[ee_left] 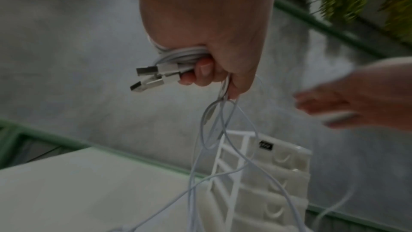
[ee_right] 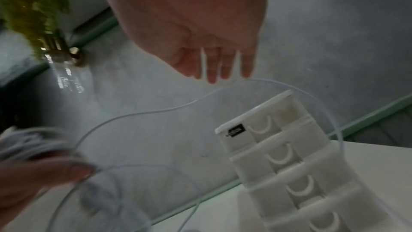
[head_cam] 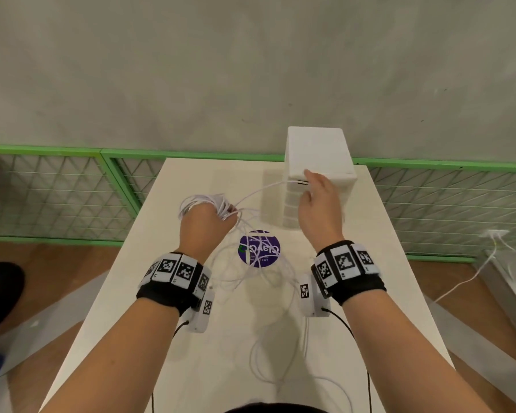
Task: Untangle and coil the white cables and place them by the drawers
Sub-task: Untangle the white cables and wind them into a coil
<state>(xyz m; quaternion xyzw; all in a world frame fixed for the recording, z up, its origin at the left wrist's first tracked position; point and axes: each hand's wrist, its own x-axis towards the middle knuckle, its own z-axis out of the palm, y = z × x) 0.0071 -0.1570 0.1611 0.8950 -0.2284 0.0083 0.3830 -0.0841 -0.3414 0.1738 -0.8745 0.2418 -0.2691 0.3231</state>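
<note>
Head view: left hand (head_cam: pixel 204 222) at centre frame, raised over the surface (head_cam: pixel 125 323), fingers curled tight round a coiled bundle of white cables (head_cam: pixel 203 201). Loops stick out above and left of the fist. Left wrist view confirms the grip: coil (ee_left: pixel 178 55) clamped in the fist, two USB plugs (ee_left: pixel 151 75) poking out to frame left, loose strands (ee_left: pixel 214 130) hanging down from under the hand. In the head view the slack trails down-frame across the purple round sticker (head_cam: pixel 259 248) and on along the surface toward the bottom edge. One strand (head_cam: pixel 262 189) arcs from the fist right to the right hand (head_cam: pixel 319 201), which sits right of centre in front of the white drawers (head_cam: pixel 319 153). Right wrist view: fingers (ee_right: pixel 211 66) straight and spread, pointing down, strand (ee_right: pixel 156 112) passing just below the fingertips; contact can't be told, blurred. Drawers (ee_right: pixel 289 165) stand at upper right of the surface, well apart from the coil.
</note>
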